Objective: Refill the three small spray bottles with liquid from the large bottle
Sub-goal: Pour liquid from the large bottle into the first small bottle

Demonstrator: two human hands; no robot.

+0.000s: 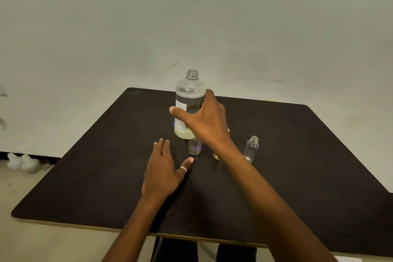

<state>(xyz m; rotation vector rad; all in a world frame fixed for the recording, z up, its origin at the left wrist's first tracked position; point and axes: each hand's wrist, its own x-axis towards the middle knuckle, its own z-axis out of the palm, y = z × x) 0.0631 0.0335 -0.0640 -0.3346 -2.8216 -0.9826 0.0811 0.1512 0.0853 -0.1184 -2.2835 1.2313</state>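
Right hand (204, 119): fingers and thumb wrapped round the body of the large bottle (190, 89), which is uncapped and upright with yellowish liquid at its base. Left hand (162, 170): fingers straight, flat on the bench (297, 166), holding nothing, just beside the nearest small bottle (194, 147).

Step in hand, by judgement: taking up the large bottle to pour. The next move calls for a lift, a slow tilt over a narrow neck, and the left hand steadying the receiver.

Other small bottles: middle bottle (216, 156) largely hidden behind the right wrist; far bottle (251, 147) open-necked, apart to the right.

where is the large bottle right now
In the head view the large bottle stands upright and uncapped toward the far middle of the table, with the right hand wrapped round it, just behind the leftmost small bottle.
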